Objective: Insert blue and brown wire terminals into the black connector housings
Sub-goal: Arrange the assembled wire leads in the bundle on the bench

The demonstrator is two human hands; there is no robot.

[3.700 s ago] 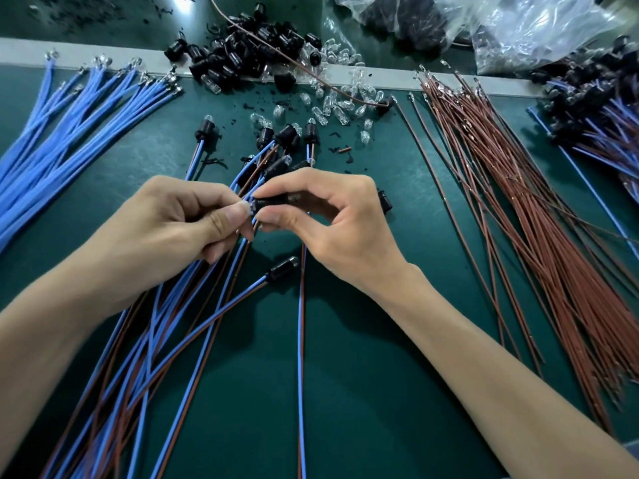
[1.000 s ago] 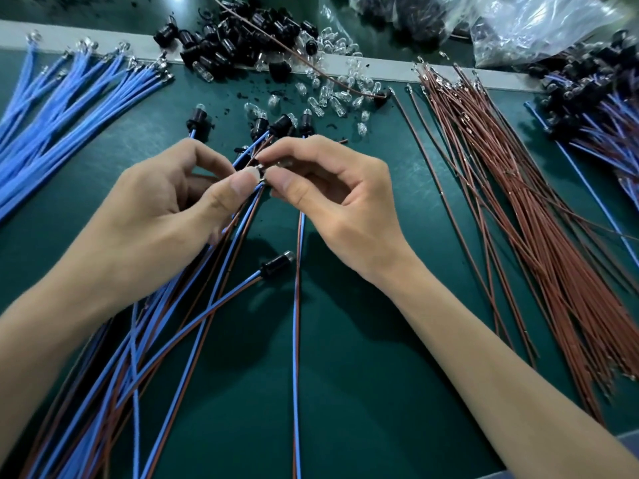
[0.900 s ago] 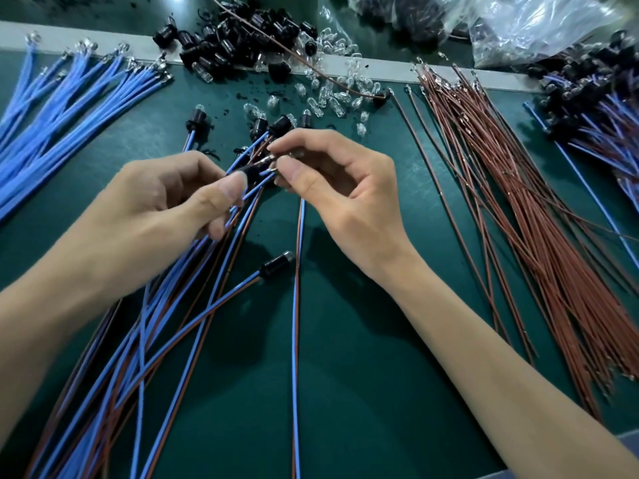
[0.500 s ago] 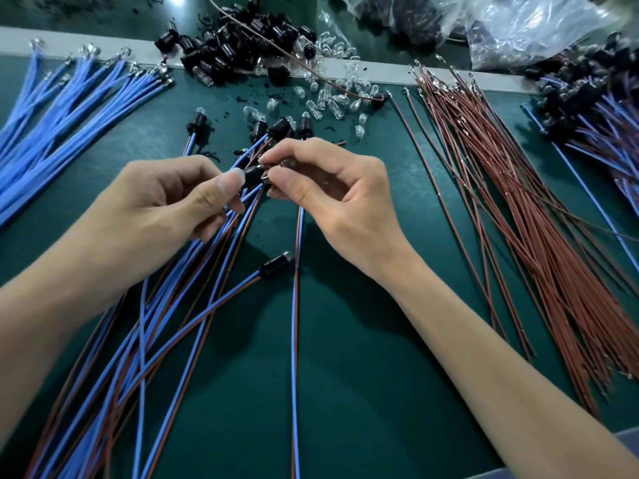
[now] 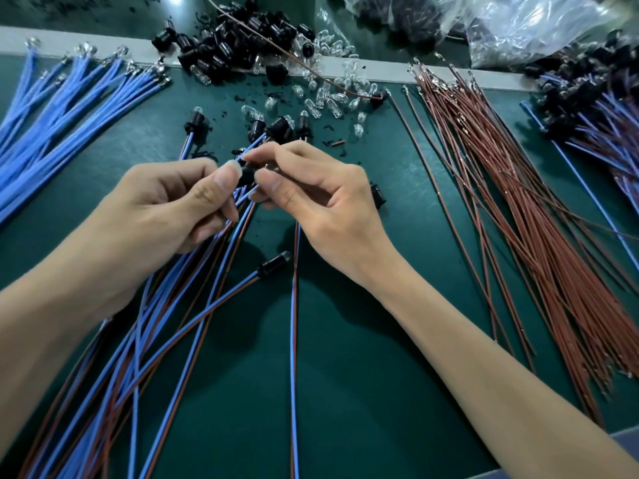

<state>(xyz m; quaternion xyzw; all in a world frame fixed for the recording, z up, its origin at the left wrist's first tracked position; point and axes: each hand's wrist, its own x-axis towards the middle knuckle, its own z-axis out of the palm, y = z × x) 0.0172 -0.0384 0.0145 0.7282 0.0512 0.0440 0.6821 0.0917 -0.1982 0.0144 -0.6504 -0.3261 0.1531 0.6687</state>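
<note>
A small black connector housing [image 5: 246, 175] sits between my two thumbs above the green mat. My left hand [image 5: 166, 205] pinches it with thumb and forefinger. My right hand [image 5: 311, 198] meets it from the right, thumb and forefinger pinched on a small piece at the housing's end; what that piece is stays hidden by my fingers. A blue and brown wire pair [image 5: 294, 340] runs down from under my right hand. Several finished blue and brown pairs with housings [image 5: 275, 266] lie fanned below my left hand.
Loose blue wires [image 5: 69, 98] lie at the far left, loose brown wires [image 5: 518, 202] at the right. A pile of black housings [image 5: 235, 46] and clear small bulbs [image 5: 328, 102] sits at the back. Plastic bags [image 5: 518, 25] and more assemblies [image 5: 594, 108] fill the back right.
Both hands stayed together on the housing and shifted slightly; my left thumb has slid up against the housing and the right fingers have closed tighter on its end.
</note>
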